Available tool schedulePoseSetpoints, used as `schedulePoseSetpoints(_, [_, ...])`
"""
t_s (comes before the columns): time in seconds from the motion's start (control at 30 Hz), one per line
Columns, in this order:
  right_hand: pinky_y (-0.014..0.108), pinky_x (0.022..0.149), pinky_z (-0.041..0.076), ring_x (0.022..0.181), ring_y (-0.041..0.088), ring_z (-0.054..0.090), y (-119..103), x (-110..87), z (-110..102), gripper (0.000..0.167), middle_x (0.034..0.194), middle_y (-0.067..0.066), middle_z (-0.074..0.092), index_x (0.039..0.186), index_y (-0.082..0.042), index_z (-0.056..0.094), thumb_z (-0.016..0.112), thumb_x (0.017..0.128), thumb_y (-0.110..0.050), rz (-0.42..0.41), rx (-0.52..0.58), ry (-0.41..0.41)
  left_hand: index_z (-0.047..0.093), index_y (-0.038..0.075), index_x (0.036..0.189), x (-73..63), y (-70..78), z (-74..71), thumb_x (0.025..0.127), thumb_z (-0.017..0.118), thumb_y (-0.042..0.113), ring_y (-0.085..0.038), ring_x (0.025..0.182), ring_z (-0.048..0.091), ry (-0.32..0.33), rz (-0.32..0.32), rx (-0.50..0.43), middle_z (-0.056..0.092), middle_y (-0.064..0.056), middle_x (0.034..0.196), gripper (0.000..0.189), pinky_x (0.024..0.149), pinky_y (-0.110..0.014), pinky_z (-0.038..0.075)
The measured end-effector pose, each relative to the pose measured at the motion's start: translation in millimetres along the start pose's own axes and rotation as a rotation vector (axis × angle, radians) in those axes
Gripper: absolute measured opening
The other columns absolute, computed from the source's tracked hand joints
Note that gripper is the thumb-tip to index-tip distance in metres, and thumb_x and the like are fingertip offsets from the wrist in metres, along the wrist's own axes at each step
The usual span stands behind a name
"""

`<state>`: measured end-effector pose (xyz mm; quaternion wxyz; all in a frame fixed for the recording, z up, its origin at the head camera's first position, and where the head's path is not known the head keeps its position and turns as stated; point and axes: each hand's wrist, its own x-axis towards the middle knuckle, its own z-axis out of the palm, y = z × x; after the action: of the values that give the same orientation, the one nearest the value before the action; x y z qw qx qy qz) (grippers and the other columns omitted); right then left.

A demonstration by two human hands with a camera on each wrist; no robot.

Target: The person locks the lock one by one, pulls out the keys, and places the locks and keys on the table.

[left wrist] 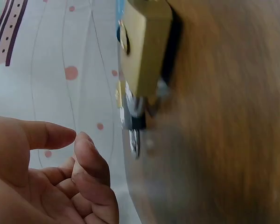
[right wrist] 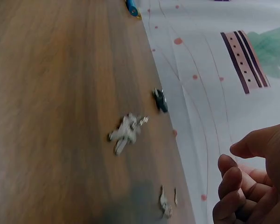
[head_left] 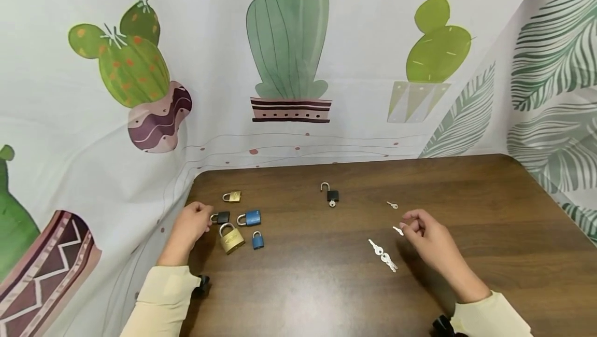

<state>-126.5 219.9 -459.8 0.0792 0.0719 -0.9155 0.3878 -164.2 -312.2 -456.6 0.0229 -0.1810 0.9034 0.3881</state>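
Observation:
My left hand (head_left: pixel 193 221) hovers beside the shackle of a black padlock (head_left: pixel 224 217). In the left wrist view its thumb and index finger nearly meet, holding nothing. Around that padlock lie a small brass padlock (head_left: pixel 235 197), a large brass padlock (head_left: pixel 231 241), a blue padlock (head_left: pixel 253 218) and a smaller blue one (head_left: pixel 258 241). My right hand (head_left: pixel 431 241) is above the table with loosely bent fingers, its fingertips by a small key (head_left: pixel 398 230). The right wrist view shows nothing between them; that key (right wrist: pixel 165 205) lies on the table below.
Near the table's back, a black padlock (head_left: pixel 332 196) has its shackle sprung and a key in it. A linked bunch of silver keys (head_left: pixel 383 255) lies left of my right hand, with a single key (head_left: pixel 393 205) farther back. A printed cactus cloth (head_left: pixel 364 57) hangs behind the wooden table (head_left: pixel 298 295).

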Motion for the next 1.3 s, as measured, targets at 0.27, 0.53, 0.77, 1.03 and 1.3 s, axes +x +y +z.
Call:
schedulePoseSetpoints(0.27, [0.029,0.072,0.045,0.065,0.001,0.051,-20,13.6,15,0.022,0.077,-0.003,0.063,0.113,-0.005,0.065,0.070,0.095,-0.017,-0.029,0.006,-0.038,0.061,-0.001,0.107,-7.3,28.6,11.3,0.102,0.048,0.029,-0.018,0.067,0.063,-0.012,0.029,-0.005,0.067,-0.009,0.078,0.034,0.060,-0.029,0.046])
schedulePoseSetpoints(0.53, [0.023,0.067,0.047,0.073,0.008,0.057,-41,28.3,32,0.025,0.087,0.002,0.067,0.115,-0.002,0.065,0.068,0.096,-0.017,-0.023,0.055,-0.127,0.060,0.003,0.104,-11.3,51.3,26.1,0.101,0.049,0.029,-0.015,0.069,0.063,-0.040,0.045,-0.052,0.069,-0.012,0.084,0.028,0.060,-0.028,0.048])
schedulePoseSetpoints(0.77, [0.031,0.076,0.053,0.084,0.014,0.064,-57,42.4,51,0.039,0.102,0.009,0.069,0.128,0.001,0.060,0.067,0.096,-0.018,-0.007,0.041,-0.234,0.062,0.001,0.105,-11.5,67.1,44.3,0.102,0.049,0.029,-0.017,0.070,0.064,-0.052,0.094,-0.059,0.069,-0.011,0.082,0.030,0.060,-0.027,0.047])
schedulePoseSetpoints(1.03, [0.043,0.087,0.055,0.098,0.023,0.065,-69,56.7,74,0.051,0.118,0.016,0.062,0.138,0.001,0.054,0.068,0.095,-0.023,0.006,-0.005,-0.294,0.063,0.003,0.102,-15.5,86.6,64.7,0.102,0.050,0.029,-0.013,0.064,0.059,-0.078,0.137,-0.071,0.068,-0.006,0.077,0.029,0.058,-0.027,0.045])
schedulePoseSetpoints(1.3, [0.051,0.100,0.050,0.112,0.036,0.063,-77,68.7,93,0.063,0.137,0.024,0.050,0.144,0.002,0.046,0.067,0.094,-0.030,0.081,-0.112,-0.303,0.063,0.003,0.102,-19.4,99.5,87.5,0.101,0.052,0.027,-0.014,0.061,0.059,-0.104,0.149,-0.119,0.065,-0.004,0.075,0.026,0.057,-0.026,0.043])
